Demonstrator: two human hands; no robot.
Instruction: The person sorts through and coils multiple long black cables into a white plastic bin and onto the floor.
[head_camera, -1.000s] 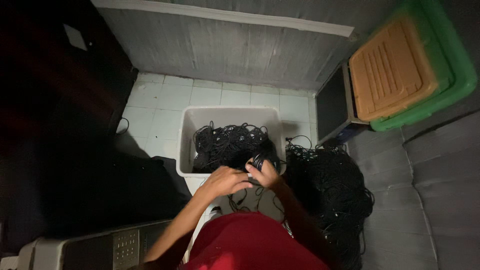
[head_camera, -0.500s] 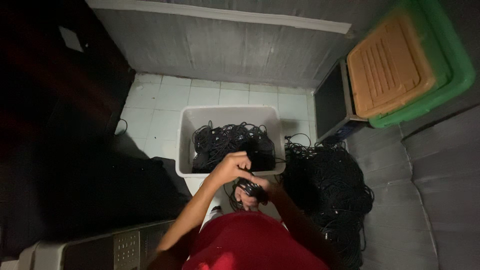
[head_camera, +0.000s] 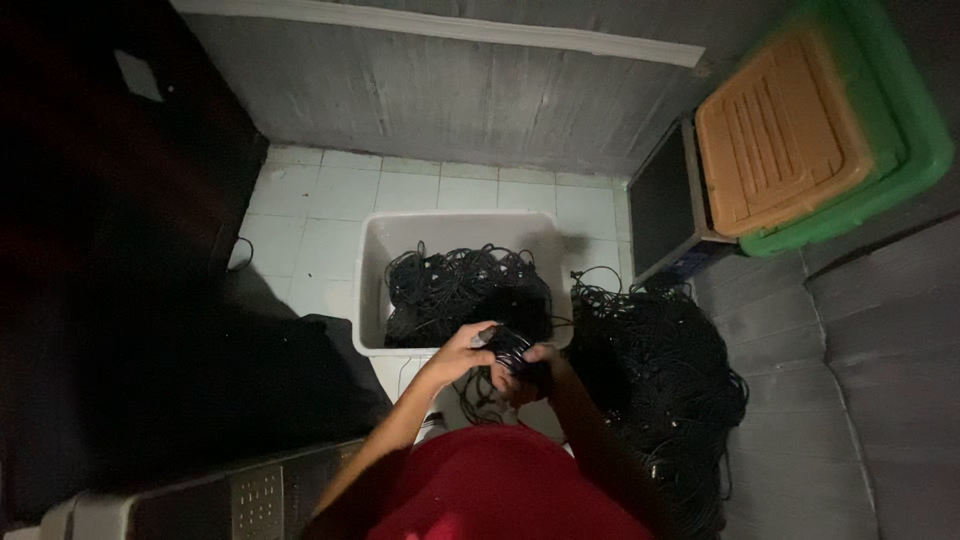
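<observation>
Two hands meet right over the near rim of the bin, and between them sits a small black bundle of cable (head_camera: 508, 347). Left hand (head_camera: 462, 352) comes in from the side, fingers curled against the bundle's edge; right hand (head_camera: 535, 368) cups it from below and behind, closed around the coil. Held close to the body like that, the bundle stays compact and both hands can work it — that reads as a winding or tidying grip, though the light is too dim to see individual fingertips.

Just beyond the hands, the white plastic bin (head_camera: 372, 262) stands on the pale tiled floor (head_camera: 320, 215), already holding a dark tangle of cables (head_camera: 455, 290), heaped toward its near half. To the right, touching the bin's side, a far larger loose pile of black cable (head_camera: 655, 370) spreads across the floor, within easy reach of the right arm.

Further right, an orange lid (head_camera: 785, 130) rests on a green tub (head_camera: 905, 150), tilted, well apart from the action. Red clothing (head_camera: 500, 495) fills the bottom edge.
</observation>
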